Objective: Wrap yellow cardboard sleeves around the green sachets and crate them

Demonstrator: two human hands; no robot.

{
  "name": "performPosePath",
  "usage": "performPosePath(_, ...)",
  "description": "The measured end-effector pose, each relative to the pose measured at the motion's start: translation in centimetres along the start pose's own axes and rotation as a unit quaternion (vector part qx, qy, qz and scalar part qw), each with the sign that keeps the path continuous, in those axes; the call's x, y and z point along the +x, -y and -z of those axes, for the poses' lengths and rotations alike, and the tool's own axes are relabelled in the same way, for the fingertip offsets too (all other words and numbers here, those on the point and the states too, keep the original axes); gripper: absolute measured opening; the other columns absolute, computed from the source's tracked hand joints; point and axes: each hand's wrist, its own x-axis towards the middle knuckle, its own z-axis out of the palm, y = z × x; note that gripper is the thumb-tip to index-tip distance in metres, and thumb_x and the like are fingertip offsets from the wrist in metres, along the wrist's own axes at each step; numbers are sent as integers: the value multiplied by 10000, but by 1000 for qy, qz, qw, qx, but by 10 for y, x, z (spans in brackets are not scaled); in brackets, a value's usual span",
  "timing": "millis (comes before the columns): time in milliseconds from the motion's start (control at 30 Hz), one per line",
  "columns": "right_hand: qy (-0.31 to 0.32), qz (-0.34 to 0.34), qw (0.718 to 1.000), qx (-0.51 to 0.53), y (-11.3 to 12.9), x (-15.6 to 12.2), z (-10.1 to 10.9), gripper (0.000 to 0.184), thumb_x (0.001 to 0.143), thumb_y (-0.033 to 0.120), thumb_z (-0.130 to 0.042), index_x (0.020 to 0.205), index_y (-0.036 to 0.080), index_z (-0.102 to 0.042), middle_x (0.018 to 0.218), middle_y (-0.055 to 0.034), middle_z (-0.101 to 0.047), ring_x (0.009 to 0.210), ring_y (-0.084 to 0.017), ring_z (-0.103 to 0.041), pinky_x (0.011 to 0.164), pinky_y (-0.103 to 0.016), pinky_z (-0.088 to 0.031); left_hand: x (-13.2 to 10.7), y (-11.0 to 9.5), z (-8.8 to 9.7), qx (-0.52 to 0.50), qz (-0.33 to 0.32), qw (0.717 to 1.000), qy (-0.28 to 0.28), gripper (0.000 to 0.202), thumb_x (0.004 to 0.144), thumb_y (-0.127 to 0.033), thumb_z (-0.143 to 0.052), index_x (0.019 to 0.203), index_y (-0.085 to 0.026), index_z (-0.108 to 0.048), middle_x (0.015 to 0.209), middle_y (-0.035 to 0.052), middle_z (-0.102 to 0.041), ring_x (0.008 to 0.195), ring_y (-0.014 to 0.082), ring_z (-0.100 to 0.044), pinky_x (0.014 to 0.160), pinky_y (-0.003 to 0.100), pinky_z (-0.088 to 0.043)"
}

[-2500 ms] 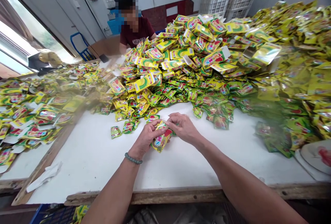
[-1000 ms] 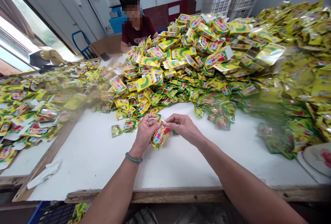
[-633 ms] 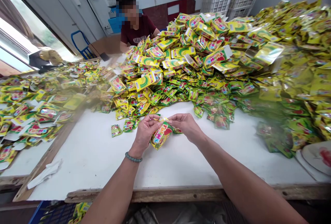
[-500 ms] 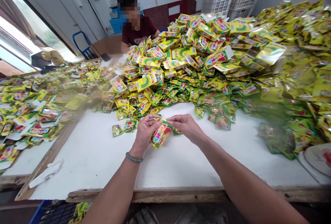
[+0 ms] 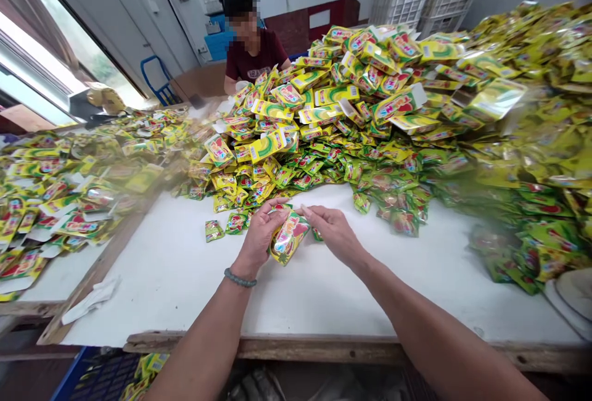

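Observation:
My left hand [image 5: 263,242], with a beaded bracelet [image 5: 239,277] on its wrist, is shut on a glossy yellow-and-red foil sachet [image 5: 289,238] printed with large candy-coloured letters. Its fingers curl over the sachet's upper part. Just to the right, my right hand [image 5: 333,235] has its fingertips apart at the sachet's top corner and seems to grip nothing. A small green sachet [image 5: 317,235] lies partly beneath that hand. Several loose sachets, including one [image 5: 214,231], lie on the white table [image 5: 314,305] left of my hands.
A huge heap of yellow-green sachets [image 5: 351,105] fills the table ahead and right, with another spread [image 5: 69,197] at left. A seated person [image 5: 252,49] works beyond the heap. White crates [image 5: 425,0] stand behind. The table has a wooden front edge [image 5: 277,347].
My right hand has eased away from the sachet's top edge, and my hands sit slightly farther apart. The whole scene has shifted right in view as my head turned a little.

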Motion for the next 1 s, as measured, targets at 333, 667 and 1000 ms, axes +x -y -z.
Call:
performPosePath(333, 28, -168, 903, -395, -3, 12, 35, 403, 845, 378, -679, 1173, 146, -661, 1076, -121, -691, 1068, -275, -584, 820, -326, -416, -102, -111, 100, 644, 136, 745, 112, 531, 737, -582, -625, 1142, -248, -705, 556, -18, -571, 526, 150, -480, 520, 233, -291)
performPosePath(667, 131, -150, 895, -399, -15, 8, 5, 356, 819, 326, -698, 1119, 176, -578, 1042, -107, -667, 931, -232, -615, 693, -269, -381, -130, -91, 137, 685, 122, 717, -37, 539, 746, -695, -467, 871, -220, -690, 818, 44, -712, 792, 240, -631, 701, 297, -410)
performPosePath(1000, 67, -101, 925, -360, -28, 10, 11, 179, 894, 296, -570, 1056, 218, -580, 902, -55, -675, 792, -183, -571, 638, -243, -329, 20, 17, 11, 681, 21, 713, -168, 376, 794, -546, -632, 765, -172, -605, 856, 126, -693, 888, 281, -643, 693, 313, -404)
